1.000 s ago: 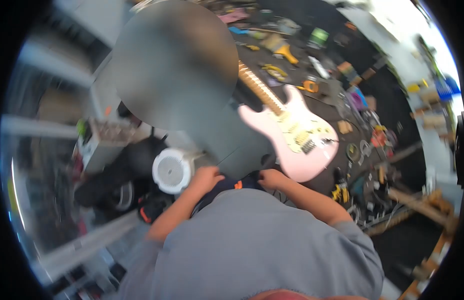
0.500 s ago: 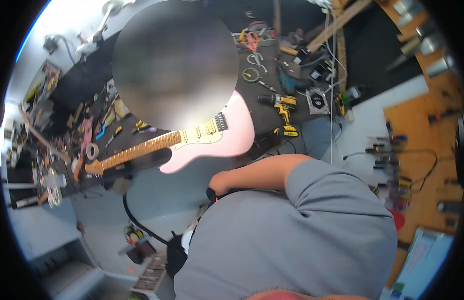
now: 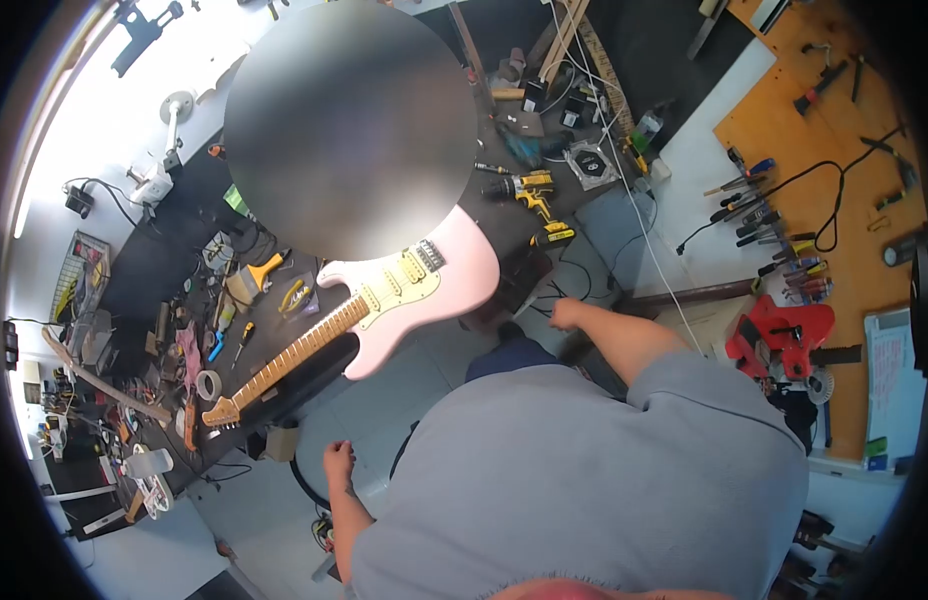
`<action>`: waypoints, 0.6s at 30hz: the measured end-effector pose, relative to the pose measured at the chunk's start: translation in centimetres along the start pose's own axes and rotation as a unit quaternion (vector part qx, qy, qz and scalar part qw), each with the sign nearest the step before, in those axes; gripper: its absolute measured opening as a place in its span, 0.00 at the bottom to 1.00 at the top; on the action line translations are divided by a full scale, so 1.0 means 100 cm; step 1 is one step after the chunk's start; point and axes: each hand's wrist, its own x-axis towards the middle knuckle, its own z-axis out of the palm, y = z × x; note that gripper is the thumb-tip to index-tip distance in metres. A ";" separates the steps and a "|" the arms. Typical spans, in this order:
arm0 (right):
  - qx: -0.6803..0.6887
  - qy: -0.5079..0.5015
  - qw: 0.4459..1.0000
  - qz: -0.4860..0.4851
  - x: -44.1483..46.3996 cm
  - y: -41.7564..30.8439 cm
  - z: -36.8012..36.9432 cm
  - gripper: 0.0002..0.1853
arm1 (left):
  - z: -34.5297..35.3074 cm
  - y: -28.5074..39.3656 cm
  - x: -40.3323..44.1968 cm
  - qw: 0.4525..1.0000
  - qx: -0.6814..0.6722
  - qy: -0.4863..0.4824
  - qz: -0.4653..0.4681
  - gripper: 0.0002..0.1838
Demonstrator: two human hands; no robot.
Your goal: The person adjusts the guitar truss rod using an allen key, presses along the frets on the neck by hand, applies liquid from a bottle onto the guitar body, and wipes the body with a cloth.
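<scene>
My left hand (image 3: 338,462) hangs low beside my body, over the floor in front of the bench. Its fingers are loosely curled, and I see nothing in them. Out to the other side, my right hand (image 3: 567,313) is held away from my body near the bench's front edge. Its fingers look folded in, with nothing visible in the grip. Neither hand touches the pink electric guitar (image 3: 469,275), which lies face up along the front of the dark workbench (image 3: 284,345). A yellow cordless drill (image 3: 534,200) lies just beyond the guitar's body, on the side of my right hand.
A brush (image 3: 254,280), yellow pliers (image 3: 296,295), a screwdriver (image 3: 244,340) and a tape roll (image 3: 209,384) lie near the guitar neck. A wooden tool board (image 3: 744,130) with several screwdrivers and a red guitar body (image 3: 784,335) are at right. A white cable (image 3: 644,220) hangs down. A round blur hides the back.
My right hand has swung from in front of my belly out to the right. My left hand has come into view. The view has turned and shifted; the guitar still lies on the bench.
</scene>
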 end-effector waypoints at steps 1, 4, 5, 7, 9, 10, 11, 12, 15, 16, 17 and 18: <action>0.084 0.016 0.996 -0.015 0.001 -0.001 -0.009 0.16 | 0.007 0.019 -0.004 1.000 -0.012 0.002 0.018 0.15; 0.312 0.047 0.946 -0.077 0.002 -0.008 -0.052 0.17 | 0.043 0.037 -0.015 0.999 -0.007 -0.019 0.031 0.16; 0.373 0.051 0.920 -0.109 -0.012 -0.020 -0.094 0.16 | 0.058 0.036 -0.018 0.999 0.000 -0.030 0.027 0.16; 0.419 0.092 0.893 -0.132 -0.018 -0.023 -0.177 0.18 | 0.087 0.030 -0.045 0.993 0.088 -0.057 0.061 0.18; 0.475 0.221 0.839 -0.149 0.008 -0.004 -0.250 0.17 | 0.113 0.019 -0.076 0.977 0.171 -0.085 0.089 0.18; 0.496 0.263 0.819 -0.120 0.016 0.006 -0.292 0.17 | 0.124 0.022 -0.091 0.972 0.195 -0.094 0.089 0.19; 0.555 0.296 0.768 -0.121 0.049 0.028 -0.326 0.16 | 0.137 0.020 -0.106 0.970 0.205 -0.104 0.075 0.19; 0.610 0.325 0.713 -0.120 0.083 0.048 -0.353 0.15 | 0.150 0.020 -0.121 0.970 0.210 -0.112 0.057 0.19; 0.623 0.395 0.675 0.023 0.116 0.058 -0.422 0.17 | 0.179 0.036 -0.163 0.978 0.186 -0.098 -0.012 0.19; 0.602 0.426 0.672 0.066 0.137 0.066 -0.440 0.19 | 0.188 0.047 -0.174 0.980 0.174 -0.090 -0.030 0.20; 0.548 0.452 0.697 0.100 0.190 0.096 -0.450 0.24 | 0.195 0.060 -0.184 0.982 0.163 -0.081 -0.045 0.20; 0.548 0.476 0.680 0.106 0.194 0.091 -0.456 0.27 | 0.201 0.068 -0.193 0.984 0.153 -0.074 -0.056 0.20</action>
